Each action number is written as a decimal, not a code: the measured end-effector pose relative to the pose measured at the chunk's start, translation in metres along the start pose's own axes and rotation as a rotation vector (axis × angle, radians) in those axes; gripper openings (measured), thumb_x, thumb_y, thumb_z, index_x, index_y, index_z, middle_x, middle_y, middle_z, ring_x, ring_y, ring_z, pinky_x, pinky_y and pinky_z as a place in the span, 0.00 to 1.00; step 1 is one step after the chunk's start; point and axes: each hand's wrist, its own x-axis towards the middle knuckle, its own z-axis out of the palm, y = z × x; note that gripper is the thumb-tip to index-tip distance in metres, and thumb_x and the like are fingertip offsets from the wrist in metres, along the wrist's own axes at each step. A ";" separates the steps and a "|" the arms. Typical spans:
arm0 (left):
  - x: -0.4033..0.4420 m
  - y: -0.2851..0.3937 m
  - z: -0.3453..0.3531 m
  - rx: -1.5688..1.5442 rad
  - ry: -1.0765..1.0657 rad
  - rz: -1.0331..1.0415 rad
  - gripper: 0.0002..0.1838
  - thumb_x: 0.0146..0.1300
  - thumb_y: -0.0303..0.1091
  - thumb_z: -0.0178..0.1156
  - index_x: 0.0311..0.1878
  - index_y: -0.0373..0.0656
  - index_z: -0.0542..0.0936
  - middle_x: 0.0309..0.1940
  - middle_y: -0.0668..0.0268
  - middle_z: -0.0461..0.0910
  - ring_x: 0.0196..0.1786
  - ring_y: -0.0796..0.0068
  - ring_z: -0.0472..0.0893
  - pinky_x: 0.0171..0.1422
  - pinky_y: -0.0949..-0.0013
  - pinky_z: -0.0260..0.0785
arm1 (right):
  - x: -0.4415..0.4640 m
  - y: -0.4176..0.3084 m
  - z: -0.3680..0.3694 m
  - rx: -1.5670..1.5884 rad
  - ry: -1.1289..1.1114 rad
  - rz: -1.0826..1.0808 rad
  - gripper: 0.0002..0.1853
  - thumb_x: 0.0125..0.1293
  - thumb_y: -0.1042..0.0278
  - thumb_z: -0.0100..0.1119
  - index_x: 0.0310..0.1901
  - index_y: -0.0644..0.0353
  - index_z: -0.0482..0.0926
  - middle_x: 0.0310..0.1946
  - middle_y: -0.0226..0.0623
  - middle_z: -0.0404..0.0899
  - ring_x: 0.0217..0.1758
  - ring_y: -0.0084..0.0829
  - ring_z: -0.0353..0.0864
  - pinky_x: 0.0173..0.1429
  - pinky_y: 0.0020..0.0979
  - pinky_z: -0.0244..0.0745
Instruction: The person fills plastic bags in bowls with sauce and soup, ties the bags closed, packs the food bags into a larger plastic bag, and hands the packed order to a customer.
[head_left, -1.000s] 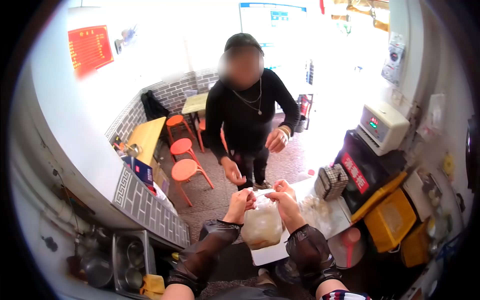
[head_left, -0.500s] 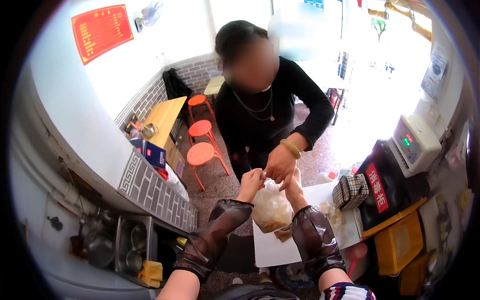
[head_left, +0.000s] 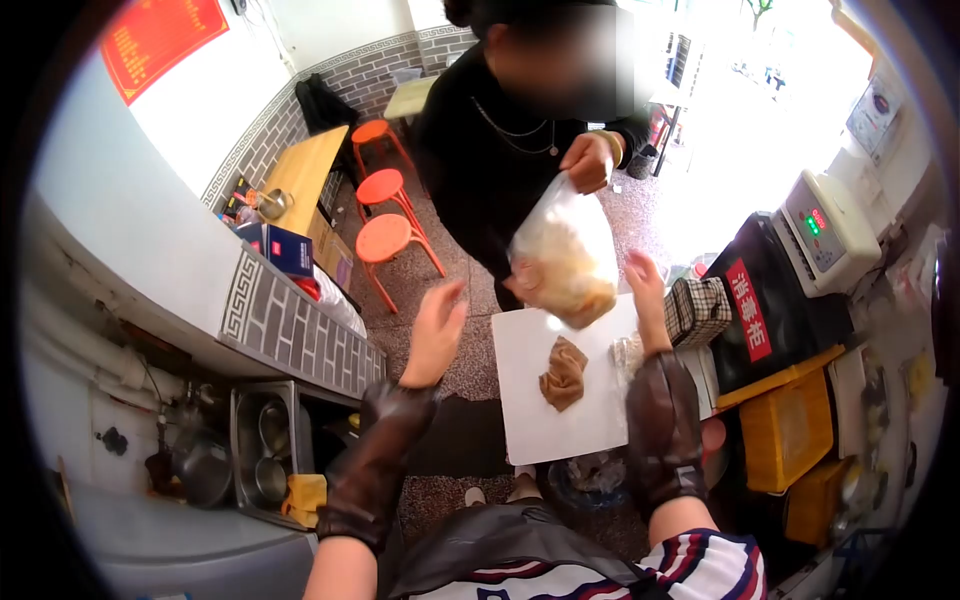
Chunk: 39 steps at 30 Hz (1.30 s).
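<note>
A full, whitish plastic bag (head_left: 568, 255) with yellowish contents hangs from another person's hand (head_left: 590, 163), above the far part of the white table (head_left: 520, 400). My left hand (head_left: 435, 330) is raised left of the bag, apart from it, fingers spread and holding nothing. To the right of the bag, my right hand (head_left: 647, 290) is also free, its fingers stretched out near the checkered box (head_left: 697, 312). A crumpled brown cloth (head_left: 564, 374) lies on the table between my forearms.
Across the table stands the person in black (head_left: 470, 180). Orange stools (head_left: 384, 238) and a wooden table (head_left: 308, 180) are at left. A metal sink with pots (head_left: 270, 430) sits lower left. The black cabinet (head_left: 740, 330) carries a white machine (head_left: 830, 230) at right.
Both my hands have let go of the plastic bag and moved apart. The other person now holds it, lifted higher and farther from me. The brown cloth has come into full view.
</note>
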 end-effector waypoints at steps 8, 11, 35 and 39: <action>-0.003 0.238 -0.098 -0.437 -0.114 0.477 0.28 0.64 0.37 0.53 0.64 0.36 0.62 0.59 0.53 0.69 0.52 0.56 0.77 0.54 0.64 0.69 | -0.137 -0.314 -0.029 -0.282 0.063 -0.944 0.17 0.65 0.68 0.53 0.54 0.65 0.71 0.49 0.42 0.73 0.52 0.31 0.73 0.58 0.28 0.67; -0.028 0.302 -0.123 -0.519 -0.066 0.983 0.27 0.64 0.39 0.52 0.64 0.40 0.62 0.59 0.55 0.68 0.50 0.58 0.76 0.51 0.65 0.68 | -0.190 -0.391 0.001 -0.375 -0.005 -1.430 0.17 0.65 0.68 0.52 0.54 0.65 0.70 0.48 0.42 0.73 0.51 0.31 0.73 0.57 0.29 0.68; -0.142 0.329 -0.321 -0.552 0.695 1.420 0.23 0.70 0.55 0.39 0.67 0.73 0.62 0.52 0.69 0.63 0.31 0.76 0.69 0.23 0.74 0.58 | -0.302 -0.451 0.167 -0.505 0.309 -1.756 0.18 0.65 0.66 0.50 0.54 0.63 0.69 0.45 0.44 0.73 0.44 0.33 0.74 0.53 0.33 0.69; -0.121 0.206 -0.288 -0.484 -0.062 0.831 0.25 0.70 0.48 0.39 0.57 0.38 0.70 0.55 0.45 0.69 0.54 0.56 0.73 0.59 0.58 0.65 | -0.305 -0.422 0.166 -0.600 0.372 -1.749 0.18 0.65 0.66 0.50 0.54 0.63 0.68 0.45 0.45 0.73 0.43 0.33 0.75 0.52 0.34 0.69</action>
